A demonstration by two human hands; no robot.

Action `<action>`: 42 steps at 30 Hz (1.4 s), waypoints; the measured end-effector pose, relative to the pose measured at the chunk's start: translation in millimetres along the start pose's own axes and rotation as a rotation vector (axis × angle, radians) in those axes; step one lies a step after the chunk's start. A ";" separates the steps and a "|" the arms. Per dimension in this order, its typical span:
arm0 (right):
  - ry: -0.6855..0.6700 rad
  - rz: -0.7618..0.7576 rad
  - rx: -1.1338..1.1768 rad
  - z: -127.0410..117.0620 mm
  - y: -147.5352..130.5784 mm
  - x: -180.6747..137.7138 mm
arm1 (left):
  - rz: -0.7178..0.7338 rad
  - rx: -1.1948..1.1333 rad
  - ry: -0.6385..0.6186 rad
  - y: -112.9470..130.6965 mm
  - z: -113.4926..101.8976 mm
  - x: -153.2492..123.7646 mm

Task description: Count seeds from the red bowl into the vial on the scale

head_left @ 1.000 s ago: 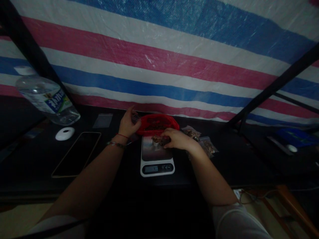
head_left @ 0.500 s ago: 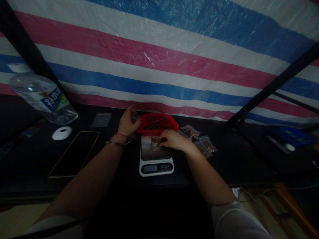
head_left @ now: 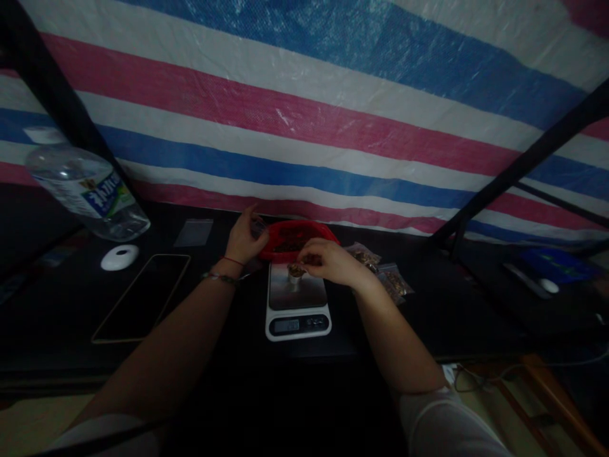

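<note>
A white kitchen scale [head_left: 299, 325] with a metal top stands in front of me, faint digits on its display. On its plate sits a small metal cup [head_left: 295, 278] heaped with brown dried bits. My right hand [head_left: 328, 260] is just above and right of the cup, thumb and fingers pinched; what is between them is too dark to tell. Behind the scale lies a red basket [head_left: 328, 235] holding more brown bits. My left hand [head_left: 245, 238] is at the basket's left end, fingers curled around something clear that I cannot make out.
Filled clear zip bags [head_left: 392, 282] lie right of the basket. To the left are a flat zip bag [head_left: 194, 233], a phone [head_left: 143, 295], a white oval object [head_left: 120, 257] and a large plastic bottle [head_left: 90, 190]. A striped sheet [head_left: 304, 139] hangs behind.
My right hand has lifted slightly from beside the cup to just above its rim. The scale's display reads differently. My left hand has stayed at the basket's end.
</note>
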State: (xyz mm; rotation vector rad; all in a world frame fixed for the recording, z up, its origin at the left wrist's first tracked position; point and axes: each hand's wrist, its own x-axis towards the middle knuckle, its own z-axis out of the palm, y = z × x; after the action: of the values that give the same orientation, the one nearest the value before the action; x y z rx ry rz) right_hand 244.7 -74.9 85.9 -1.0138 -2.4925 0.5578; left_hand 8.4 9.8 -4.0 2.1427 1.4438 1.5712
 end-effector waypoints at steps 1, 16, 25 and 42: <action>-0.006 -0.020 -0.004 2.1 -2.9 2.4 | -0.001 0.003 -0.001 0.1 -0.2 0.1; 0.074 0.098 -0.021 1.5 12.1 5.4 | 0.013 0.002 0.011 1.3 -3.4 0.1; -0.122 -0.034 -0.070 33.0 34.4 23.9 | 0.014 -0.005 0.011 -0.8 -3.3 -0.2; -0.001 -0.108 -0.047 16.6 29.9 24.9 | 0.017 0.019 0.019 -1.3 -3.9 -0.7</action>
State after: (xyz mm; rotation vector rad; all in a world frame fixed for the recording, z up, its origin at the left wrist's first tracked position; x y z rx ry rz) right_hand 237.0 -40.8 62.2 -0.8895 -2.5543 0.4697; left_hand 4.5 8.4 -3.4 2.1620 1.4561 1.5942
